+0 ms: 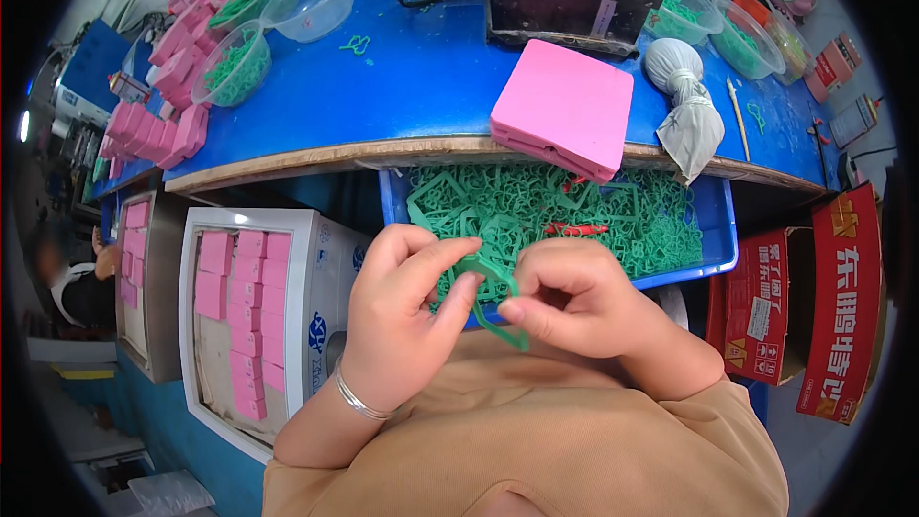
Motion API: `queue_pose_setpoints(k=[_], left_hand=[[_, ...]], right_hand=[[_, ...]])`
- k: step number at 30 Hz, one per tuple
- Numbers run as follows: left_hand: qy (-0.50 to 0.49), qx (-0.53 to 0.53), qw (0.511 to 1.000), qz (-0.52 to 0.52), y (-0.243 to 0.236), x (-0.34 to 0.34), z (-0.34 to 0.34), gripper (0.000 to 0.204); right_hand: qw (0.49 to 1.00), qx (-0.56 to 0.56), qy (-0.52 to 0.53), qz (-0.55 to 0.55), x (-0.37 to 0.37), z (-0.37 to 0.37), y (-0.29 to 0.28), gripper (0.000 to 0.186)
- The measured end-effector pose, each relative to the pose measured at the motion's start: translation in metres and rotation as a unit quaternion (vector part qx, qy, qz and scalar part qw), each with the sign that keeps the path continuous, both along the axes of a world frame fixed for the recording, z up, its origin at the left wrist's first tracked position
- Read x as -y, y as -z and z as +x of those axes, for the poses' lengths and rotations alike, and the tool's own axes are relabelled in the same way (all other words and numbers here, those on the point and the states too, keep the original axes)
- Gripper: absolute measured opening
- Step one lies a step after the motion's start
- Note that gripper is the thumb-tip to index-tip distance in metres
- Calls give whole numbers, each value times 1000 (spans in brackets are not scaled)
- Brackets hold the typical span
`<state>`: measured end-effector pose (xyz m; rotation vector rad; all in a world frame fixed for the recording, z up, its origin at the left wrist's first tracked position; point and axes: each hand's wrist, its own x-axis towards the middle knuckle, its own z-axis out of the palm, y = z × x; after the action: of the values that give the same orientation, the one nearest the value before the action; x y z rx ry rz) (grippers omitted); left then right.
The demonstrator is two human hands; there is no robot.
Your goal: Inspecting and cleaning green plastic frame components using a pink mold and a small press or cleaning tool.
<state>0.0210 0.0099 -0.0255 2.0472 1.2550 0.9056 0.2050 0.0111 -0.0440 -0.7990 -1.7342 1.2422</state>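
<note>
My left hand (407, 302), with a bracelet on its wrist, pinches a thin green frame-like piece (493, 270) between thumb and fingertips. From the other side my right hand (574, 297) closes its thumb and curled fingers on the edge of the same piece. One narrow green strip of it hangs below the fingers. The hands are above the near edge of a blue tray (716, 266), which is heaped with small green pieces (661, 220). Two red bits lie among them, one a slim red tool-like thing (576, 229).
A pink block (565, 101) overhangs the blue table's wooden edge (383, 150), beside a tied grey cloth bag (683, 86). Clear bowls (308, 5) and stacked pink blocks stand at the far left. A white-framed case (299, 316) of pink blocks is left; red cartons (842, 306) are right.
</note>
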Motion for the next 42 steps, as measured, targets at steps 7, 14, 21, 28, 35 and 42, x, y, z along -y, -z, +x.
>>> queue_pose_setpoints(k=[7,14,21,28,35,42], left_hand=[[6,322,926,-196,10,2,5,20],[76,317,939,-108,22,-2,6,22],[65,448,851,-265,16,-1,-7,21],[64,408,892,-183,9,4,-6,17],[51,399,899,-172,8,6,-5,16],[29,431,868,-244,4,6,-4,20]], right_hand=[[994,-40,67,-79,2,-3,4,25],[934,-125,-102,-318,7,-9,-3,21],[950,-177,-56,-251,11,-6,-3,18],[967,-127,-35,-218,12,-6,-3,18],[980,-102,-16,-172,11,-8,1,18],[956,-147,-33,-251,11,-6,-2,19]])
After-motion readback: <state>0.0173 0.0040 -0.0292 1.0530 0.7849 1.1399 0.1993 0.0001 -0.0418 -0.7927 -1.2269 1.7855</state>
